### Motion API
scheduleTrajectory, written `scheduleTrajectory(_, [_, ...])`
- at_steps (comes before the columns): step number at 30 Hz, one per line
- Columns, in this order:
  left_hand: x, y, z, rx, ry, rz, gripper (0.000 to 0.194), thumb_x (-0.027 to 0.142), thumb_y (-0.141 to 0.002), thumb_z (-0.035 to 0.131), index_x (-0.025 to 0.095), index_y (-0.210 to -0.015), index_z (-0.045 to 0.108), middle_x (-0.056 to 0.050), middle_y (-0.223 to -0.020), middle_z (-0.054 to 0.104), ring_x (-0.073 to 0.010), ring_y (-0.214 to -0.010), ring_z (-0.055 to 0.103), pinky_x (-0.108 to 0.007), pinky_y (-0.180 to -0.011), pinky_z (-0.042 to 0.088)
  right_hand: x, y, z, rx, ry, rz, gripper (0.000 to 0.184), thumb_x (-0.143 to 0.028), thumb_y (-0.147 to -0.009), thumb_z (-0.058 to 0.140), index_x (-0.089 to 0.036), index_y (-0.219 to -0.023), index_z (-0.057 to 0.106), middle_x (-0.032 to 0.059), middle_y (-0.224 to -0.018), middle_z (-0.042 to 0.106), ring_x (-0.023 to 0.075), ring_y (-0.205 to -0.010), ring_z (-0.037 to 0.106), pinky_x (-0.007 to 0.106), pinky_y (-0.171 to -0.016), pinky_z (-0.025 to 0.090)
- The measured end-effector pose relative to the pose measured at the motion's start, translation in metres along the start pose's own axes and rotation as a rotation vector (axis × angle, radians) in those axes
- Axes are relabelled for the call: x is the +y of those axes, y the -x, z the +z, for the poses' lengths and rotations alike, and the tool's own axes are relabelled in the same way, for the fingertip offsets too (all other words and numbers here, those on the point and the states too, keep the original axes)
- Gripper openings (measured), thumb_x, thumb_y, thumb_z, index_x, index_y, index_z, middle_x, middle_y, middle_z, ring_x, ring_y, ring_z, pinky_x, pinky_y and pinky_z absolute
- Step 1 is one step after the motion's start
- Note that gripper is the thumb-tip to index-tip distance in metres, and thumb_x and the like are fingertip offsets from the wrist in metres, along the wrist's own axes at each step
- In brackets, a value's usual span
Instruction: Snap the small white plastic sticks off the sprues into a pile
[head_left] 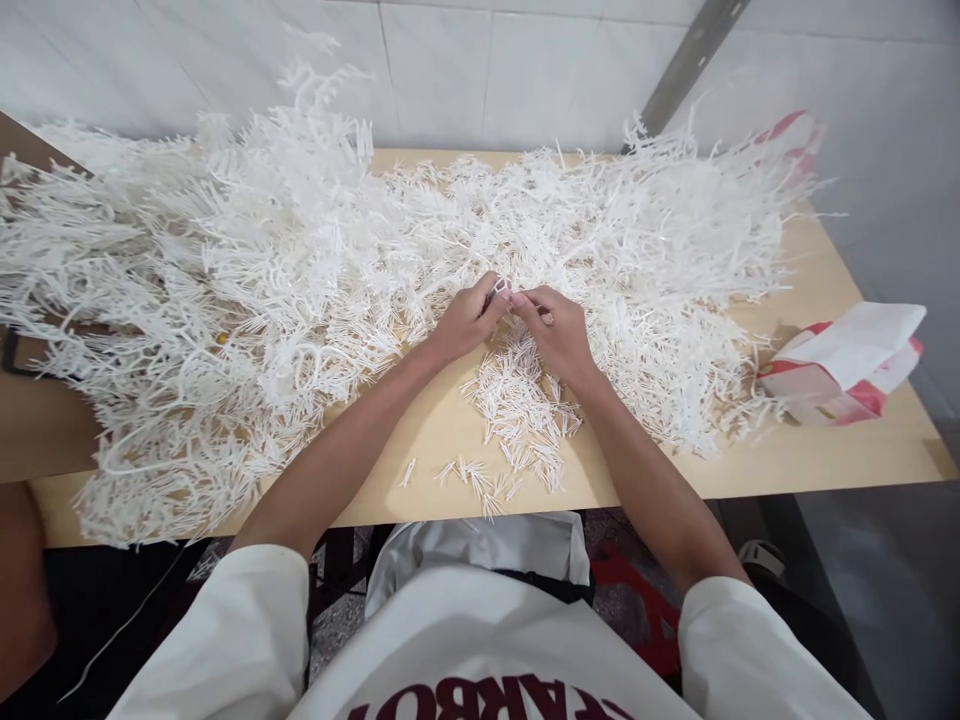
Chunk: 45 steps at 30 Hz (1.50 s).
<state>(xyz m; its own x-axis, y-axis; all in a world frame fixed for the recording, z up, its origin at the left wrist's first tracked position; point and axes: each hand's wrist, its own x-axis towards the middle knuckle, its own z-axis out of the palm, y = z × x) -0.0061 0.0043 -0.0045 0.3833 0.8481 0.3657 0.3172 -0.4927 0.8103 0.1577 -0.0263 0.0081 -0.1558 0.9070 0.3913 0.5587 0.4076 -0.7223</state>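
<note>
Pinched between the fingers of my left hand [469, 318] is a small white branched plastic piece [502, 287]. My right hand [556, 325] meets it from the other side, its fingertips closed at the piece's edge. The two hands nearly touch over the middle of the table. Just below them lies a small heap of short white plastic sticks [521, 410], with a few loose ones nearer the front edge. Behind and to both sides spread large tangled piles of white branched plastic pieces [285, 240].
A red and white paper bag [844, 365] stands at the right end of the wooden table [427, 440]. At the left edge is a brown cardboard box [45, 425]. Part of another person's arm [22, 590] shows at lower left. A tiled wall [525, 70] runs behind.
</note>
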Motion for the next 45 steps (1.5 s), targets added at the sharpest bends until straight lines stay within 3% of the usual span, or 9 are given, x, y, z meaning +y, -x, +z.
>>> scheduleTrajectory(7, [0.001,-0.001,0.000,-0.006,-0.112,0.010,0.026,0.036,-0.092,0.045,0.021,-0.073,0.038,0.006,-0.055,0.040,-0.0082,-0.050,0.038,-0.024,-0.050,0.028,0.005,-0.002,-0.014,-0.044,0.398,-0.299,0.031,-0.037,-0.097,0.040,-0.022,-0.073,0.052,0.0022,-0.073,0.054,0.0156,-0.075,0.047,0.031,-0.070,0.039])
scheduleTrajectory(16, [-0.001,0.004,0.007,-0.100,-0.433,0.107,0.008,0.024,-0.086,0.048,0.019,-0.080,0.052,0.001,-0.068,0.056,-0.0107,-0.061,0.047,-0.026,-0.058,0.030,0.004,-0.002,-0.021,-0.184,0.529,-0.367,0.026,-0.016,-0.086,0.048,-0.021,-0.061,0.042,-0.0002,-0.061,0.048,0.0146,-0.067,0.040,0.032,-0.068,0.033])
scheduleTrajectory(18, [-0.001,0.003,0.006,-0.048,-0.439,0.075,0.008,0.024,-0.085,0.050,0.020,-0.079,0.051,0.002,-0.066,0.056,-0.0103,-0.058,0.046,-0.026,-0.057,0.029,-0.002,0.001,-0.020,-0.232,0.511,-0.381,0.024,-0.013,-0.082,0.049,-0.021,-0.060,0.044,-0.0007,-0.061,0.049,0.0142,-0.066,0.040,0.032,-0.068,0.032])
scheduleTrajectory(22, [-0.004,-0.001,0.000,0.213,-0.315,-0.041,0.020,0.030,-0.089,0.048,0.020,-0.072,0.045,0.005,-0.054,0.043,-0.0082,-0.048,0.037,-0.026,-0.053,0.029,-0.014,0.007,-0.011,-0.288,0.413,-0.426,0.024,-0.015,-0.085,0.047,-0.021,-0.062,0.048,-0.0008,-0.063,0.052,0.0137,-0.066,0.043,0.032,-0.070,0.034])
scheduleTrajectory(27, [-0.005,-0.001,-0.003,0.167,-0.062,-0.041,0.034,0.047,-0.093,0.043,0.021,-0.072,0.046,0.004,-0.055,0.046,-0.0089,-0.050,0.042,-0.026,-0.052,0.033,-0.007,0.006,-0.004,0.016,0.323,-0.227,0.030,-0.035,-0.093,0.046,-0.022,-0.067,0.053,0.0013,-0.069,0.055,0.0150,-0.069,0.048,0.032,-0.068,0.038])
scheduleTrajectory(31, [-0.004,0.000,-0.005,0.145,0.086,-0.072,0.037,0.053,-0.092,0.043,0.020,-0.075,0.048,0.003,-0.057,0.050,-0.0088,-0.053,0.047,-0.025,-0.054,0.038,0.004,0.002,-0.009,0.230,0.182,-0.019,0.036,-0.056,-0.084,0.057,-0.023,-0.069,0.053,-0.0020,-0.063,0.050,0.0126,-0.061,0.045,0.029,-0.061,0.039])
scheduleTrajectory(36, [0.002,0.002,-0.005,0.070,0.103,-0.063,0.035,0.053,-0.092,0.044,0.020,-0.079,0.050,0.003,-0.056,0.051,-0.0088,-0.050,0.048,-0.024,-0.052,0.039,0.005,-0.001,-0.012,-0.047,0.177,-0.117,0.032,-0.054,-0.089,0.048,-0.026,-0.099,0.060,0.0038,-0.098,0.060,0.0167,-0.087,0.055,0.033,-0.078,0.045])
scheduleTrajectory(41, [0.001,0.000,-0.004,0.127,0.001,-0.048,0.036,0.049,-0.090,0.049,0.019,-0.070,0.047,0.004,-0.053,0.049,-0.0080,-0.050,0.045,-0.024,-0.051,0.037,-0.006,0.004,-0.005,-0.182,0.293,-0.280,0.029,-0.032,-0.096,0.039,-0.021,-0.077,0.058,0.0034,-0.076,0.057,0.0168,-0.079,0.051,0.033,-0.074,0.042])
scheduleTrajectory(45, [-0.006,-0.004,-0.007,0.230,0.034,-0.122,0.033,0.047,-0.092,0.047,0.020,-0.073,0.047,0.005,-0.054,0.049,-0.0074,-0.047,0.044,-0.023,-0.048,0.036,-0.025,0.013,0.005,-0.248,0.135,-0.436,0.025,-0.025,-0.091,0.045,-0.023,-0.067,0.050,-0.0003,-0.067,0.054,0.0141,-0.069,0.048,0.030,-0.065,0.042])
